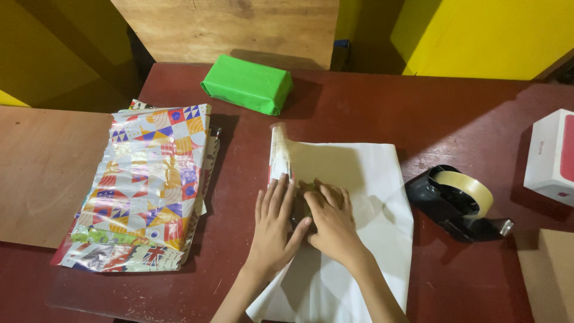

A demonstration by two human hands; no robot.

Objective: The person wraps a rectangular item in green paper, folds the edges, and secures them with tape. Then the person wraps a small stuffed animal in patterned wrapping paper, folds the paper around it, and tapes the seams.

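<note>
A sheet of wrapping paper (365, 173) lies white side up on the dark red table (454, 107), its left edge curled up to show a printed side. My left hand (275, 224) lies flat on the paper's left part, fingers spread. My right hand (332, 221) rests beside it, fingers bent over a small dark object (301, 200) between both hands. Most of that object is hidden under the fingers.
A stack of colourful patterned wrapping sheets (143, 185) sits to the left. A green-wrapped box (247, 84) lies at the back. A black tape dispenser (457, 203) stands to the right, and a white and red box (553, 155) at the right edge. Wooden boards lie left and behind.
</note>
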